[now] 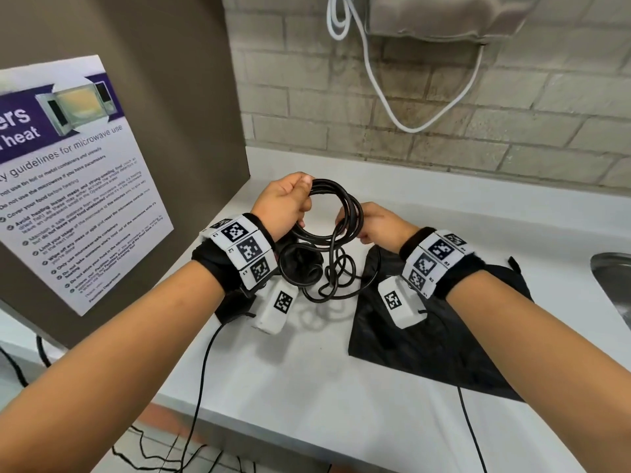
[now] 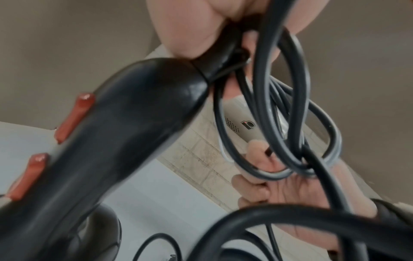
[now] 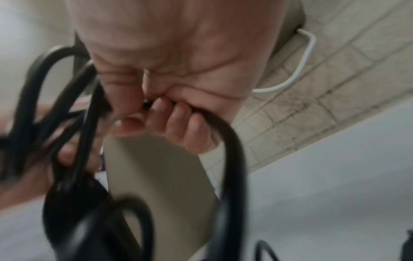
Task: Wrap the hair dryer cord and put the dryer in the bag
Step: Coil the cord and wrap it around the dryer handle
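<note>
My left hand [image 1: 292, 203] holds the black hair dryer [image 1: 300, 268] by the end of its handle, together with several coils of its black cord [image 1: 329, 203], above the white counter. In the left wrist view the dryer's handle [image 2: 116, 134] shows two red switches, and the cord loops [image 2: 281, 109] hang from my fingers [image 2: 190, 30]. My right hand [image 1: 374, 223] grips the cord at the right side of the coil; its fingers [image 3: 178, 116] curl round the cord [image 3: 232, 159]. Loose cord [image 1: 338, 285] dangles below. The black bag [image 1: 430, 336] lies flat under my right wrist.
A brown panel with a microwave guidelines poster [image 1: 78, 186] stands close on the left. A brick wall with a hanging white cable [image 1: 409, 128] is behind. A metal sink [image 1: 614, 285] is at the right edge. Thin black wires [image 1: 201, 370] trail off the counter's front edge [image 1: 307, 448].
</note>
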Demonstrator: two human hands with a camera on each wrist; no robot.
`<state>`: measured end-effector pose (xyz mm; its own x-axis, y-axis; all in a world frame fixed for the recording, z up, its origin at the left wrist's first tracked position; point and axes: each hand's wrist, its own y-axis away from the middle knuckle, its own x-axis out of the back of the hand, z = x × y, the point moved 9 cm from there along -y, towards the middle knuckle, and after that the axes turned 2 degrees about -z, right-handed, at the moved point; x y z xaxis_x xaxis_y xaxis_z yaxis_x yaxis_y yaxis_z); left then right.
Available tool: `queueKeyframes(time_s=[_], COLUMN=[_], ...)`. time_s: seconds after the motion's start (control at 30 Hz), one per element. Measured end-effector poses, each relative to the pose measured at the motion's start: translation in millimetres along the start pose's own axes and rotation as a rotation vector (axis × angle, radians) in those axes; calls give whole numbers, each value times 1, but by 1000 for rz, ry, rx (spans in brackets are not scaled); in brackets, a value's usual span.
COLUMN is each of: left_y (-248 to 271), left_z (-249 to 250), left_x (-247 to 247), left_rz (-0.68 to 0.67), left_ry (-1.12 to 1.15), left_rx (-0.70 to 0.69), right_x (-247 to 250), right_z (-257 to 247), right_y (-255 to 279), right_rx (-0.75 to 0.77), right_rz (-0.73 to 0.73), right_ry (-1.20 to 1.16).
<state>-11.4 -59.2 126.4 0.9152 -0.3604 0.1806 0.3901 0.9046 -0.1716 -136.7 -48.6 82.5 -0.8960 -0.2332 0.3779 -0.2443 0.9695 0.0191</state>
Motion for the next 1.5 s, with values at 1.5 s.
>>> queueKeyframes(time_s=[1.5], left_y=[12], left_z=[6], left_x=[-10], left_rz=[-149], left_ry=[-26], left_rx=[98], right_x=[143], right_z=[141], right_y=[44], right_rx=[-850], right_rz=[462], right_ry=[669])
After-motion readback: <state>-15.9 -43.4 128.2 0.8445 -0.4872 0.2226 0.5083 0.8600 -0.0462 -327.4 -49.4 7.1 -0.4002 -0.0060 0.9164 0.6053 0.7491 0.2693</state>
